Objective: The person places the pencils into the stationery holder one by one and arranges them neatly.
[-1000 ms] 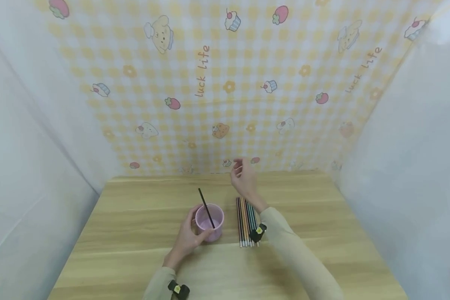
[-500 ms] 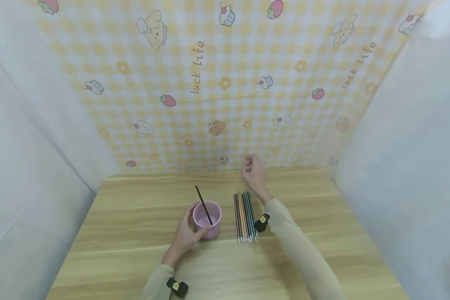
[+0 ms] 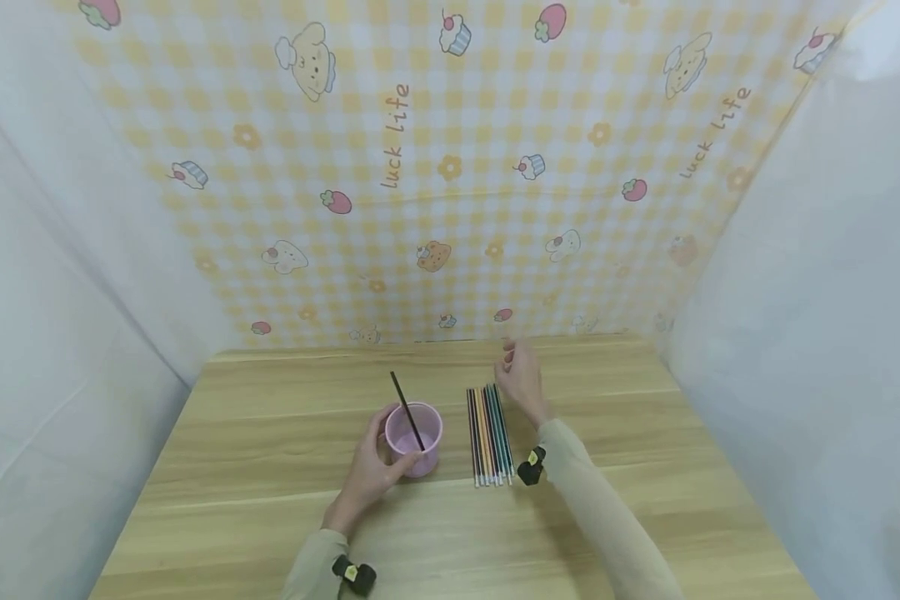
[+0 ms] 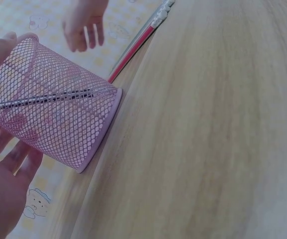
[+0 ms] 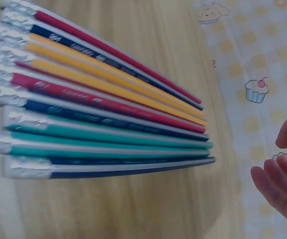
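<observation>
My left hand point(image 3: 367, 473) grips a pink mesh pencil cup point(image 3: 432, 458), thumb at the near side of its rim and fingers round the left side. One dark pencil point(image 3: 403, 407) leans inside the cup, its upper end sticking out to the far left. To the right, several pencils point(image 3: 489, 437) lie side by side in a row, white eraser ends towards me. In the right wrist view they are red, dark blue, yellow and green pencils point(image 5: 108, 114). My right hand point(image 3: 521, 379) hovers past their far ends, fingers loosely bent, holding nothing.
Everything stands on a wood-grain table point(image 3: 270, 467). A yellow checked cloth point(image 3: 420, 208) with cartoon prints hangs behind its far edge. White sheets point(image 3: 810, 317) close off both sides.
My right hand has shifted to the right, then come down and back a little beside the pencils' far ends. The left hand and the cup keep their place.
</observation>
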Demonstrator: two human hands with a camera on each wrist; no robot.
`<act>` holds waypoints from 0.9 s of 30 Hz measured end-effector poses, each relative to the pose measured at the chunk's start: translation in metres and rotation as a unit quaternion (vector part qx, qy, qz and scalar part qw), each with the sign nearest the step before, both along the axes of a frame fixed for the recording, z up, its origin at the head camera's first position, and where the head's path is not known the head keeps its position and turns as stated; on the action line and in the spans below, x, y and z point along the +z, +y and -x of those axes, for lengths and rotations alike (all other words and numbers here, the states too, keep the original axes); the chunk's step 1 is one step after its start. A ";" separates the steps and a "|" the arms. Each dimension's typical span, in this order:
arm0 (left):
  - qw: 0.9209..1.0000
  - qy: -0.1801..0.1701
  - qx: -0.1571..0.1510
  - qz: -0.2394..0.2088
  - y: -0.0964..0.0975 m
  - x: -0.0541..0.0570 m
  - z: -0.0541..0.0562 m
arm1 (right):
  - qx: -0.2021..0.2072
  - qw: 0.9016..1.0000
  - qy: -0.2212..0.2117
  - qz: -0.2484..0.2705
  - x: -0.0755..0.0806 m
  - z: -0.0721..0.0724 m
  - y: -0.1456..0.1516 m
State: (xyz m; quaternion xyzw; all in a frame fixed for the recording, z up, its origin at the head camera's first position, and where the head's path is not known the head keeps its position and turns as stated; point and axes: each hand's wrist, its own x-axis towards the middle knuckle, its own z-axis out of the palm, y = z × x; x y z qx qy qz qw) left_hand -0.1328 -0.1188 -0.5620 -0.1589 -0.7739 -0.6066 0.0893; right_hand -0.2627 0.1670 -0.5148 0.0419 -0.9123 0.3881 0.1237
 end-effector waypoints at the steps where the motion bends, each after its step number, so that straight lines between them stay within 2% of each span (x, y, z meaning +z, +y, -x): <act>1: 1.000 0.001 0.001 0.002 0.000 0.000 0.000 | 0.000 1.000 -0.004 0.002 -0.002 -0.001 0.000; 6: 1.000 0.009 0.003 0.006 -0.001 -0.001 0.001 | 0.003 0.999 -0.036 0.014 -0.011 -0.008 0.001; 11: 1.000 0.003 0.002 0.005 -0.001 -0.001 0.001 | -0.005 0.998 -0.064 0.008 -0.022 -0.015 0.001; 21: 1.000 -0.002 -0.003 0.010 -0.001 -0.002 0.000 | -0.008 0.995 -0.101 0.010 -0.040 -0.025 -0.001; 27: 1.000 -0.003 -0.002 0.012 -0.001 -0.002 0.001 | -0.028 0.994 -0.107 -0.015 -0.041 -0.027 -0.004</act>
